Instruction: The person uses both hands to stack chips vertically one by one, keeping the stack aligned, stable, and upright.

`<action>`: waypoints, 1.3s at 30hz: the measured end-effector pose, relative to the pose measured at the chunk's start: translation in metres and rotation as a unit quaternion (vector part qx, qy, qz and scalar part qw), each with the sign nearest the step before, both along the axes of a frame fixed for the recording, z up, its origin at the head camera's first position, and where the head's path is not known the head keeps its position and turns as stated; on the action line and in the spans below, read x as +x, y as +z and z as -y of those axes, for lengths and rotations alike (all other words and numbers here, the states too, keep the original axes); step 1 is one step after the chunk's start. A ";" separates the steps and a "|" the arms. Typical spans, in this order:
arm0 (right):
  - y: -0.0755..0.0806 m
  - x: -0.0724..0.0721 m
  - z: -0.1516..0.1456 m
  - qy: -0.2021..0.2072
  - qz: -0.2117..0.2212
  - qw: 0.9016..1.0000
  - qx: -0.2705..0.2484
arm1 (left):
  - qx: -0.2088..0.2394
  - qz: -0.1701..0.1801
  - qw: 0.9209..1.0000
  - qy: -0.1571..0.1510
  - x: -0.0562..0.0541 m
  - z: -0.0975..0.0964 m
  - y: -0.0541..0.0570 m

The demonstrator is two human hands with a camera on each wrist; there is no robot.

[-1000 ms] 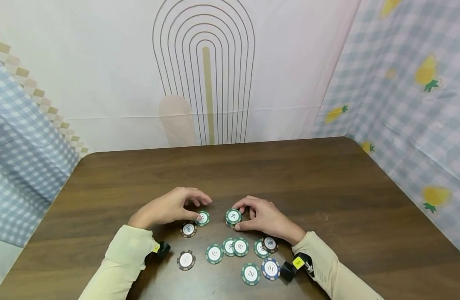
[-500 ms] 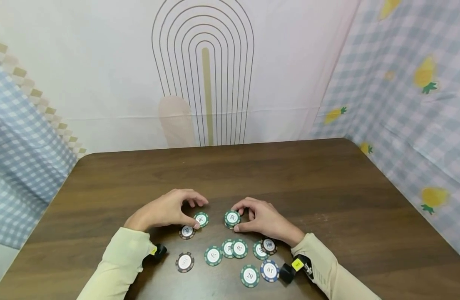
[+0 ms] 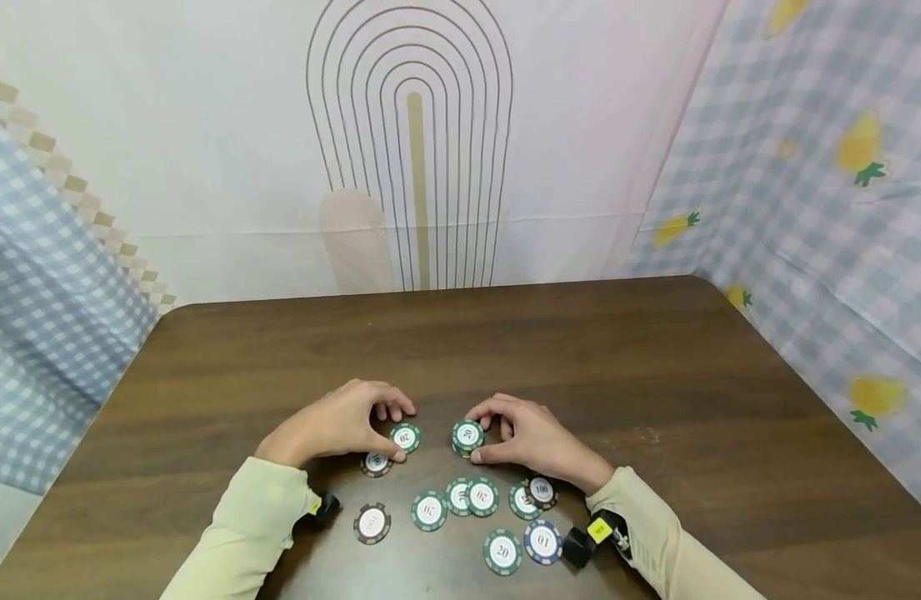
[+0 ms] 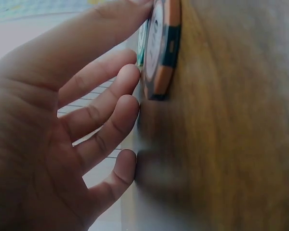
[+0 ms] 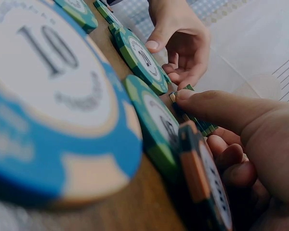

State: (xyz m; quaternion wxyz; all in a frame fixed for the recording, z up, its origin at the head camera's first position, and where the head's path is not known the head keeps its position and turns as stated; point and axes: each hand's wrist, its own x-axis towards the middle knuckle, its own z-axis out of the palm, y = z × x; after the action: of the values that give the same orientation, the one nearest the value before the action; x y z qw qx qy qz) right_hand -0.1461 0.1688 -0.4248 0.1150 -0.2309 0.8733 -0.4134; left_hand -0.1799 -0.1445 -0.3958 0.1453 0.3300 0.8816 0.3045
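In the head view my left hand (image 3: 332, 427) curves around a green poker chip (image 3: 405, 437) marked 20. Its thumb touches the chip's near edge, and the fingers arch just past the far edge. The thumb overlaps a black-and-orange poker chip (image 3: 376, 464), which shows closer in the left wrist view (image 4: 156, 53). There the fingertips are right at the wood. My right hand (image 3: 535, 435) pinches a small stack of green poker chips (image 3: 468, 435) between thumb and index finger, low over the table. In the right wrist view that stack (image 5: 202, 124) is partly hidden by the thumb.
Nearer my body lie several green chips (image 3: 428, 510), two of them overlapping, a black chip (image 3: 372, 523) and a blue 10 chip (image 3: 543, 542). Another black chip (image 3: 541, 492) leans over a green one by my right wrist. The brown table (image 3: 430, 342) meets hanging cloths behind.
My left thumb has slid from the green chip's face to its near edge, and the left fingers have come slightly lower. The right hand keeps its pinch in place.
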 end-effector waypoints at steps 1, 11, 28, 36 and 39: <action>0.000 0.000 0.001 0.002 -0.001 1.000 0.002 | 0.001 0.003 1.000 0.004 0.000 0.000 0.000; 0.002 0.000 0.001 0.007 -0.003 1.000 -0.007 | -0.001 0.026 0.999 0.030 0.001 -0.001 0.005; -0.001 0.001 0.001 0.000 0.005 1.000 -0.008 | -0.016 0.018 1.000 0.006 0.003 -0.006 0.007; -0.001 0.000 0.002 0.001 0.007 1.000 -0.004 | -0.028 -0.013 0.999 -0.023 0.002 -0.001 0.005; 0.000 0.000 0.001 -0.001 0.007 1.000 -0.003 | -0.035 -0.030 0.999 -0.028 0.002 0.000 0.005</action>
State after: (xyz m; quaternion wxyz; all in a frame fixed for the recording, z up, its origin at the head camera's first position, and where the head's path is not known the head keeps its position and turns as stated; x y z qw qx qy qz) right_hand -0.1462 0.1673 -0.4250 0.1196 -0.2272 0.8717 -0.4173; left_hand -0.1783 -0.1442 -0.3910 0.1389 0.3584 0.8859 0.2598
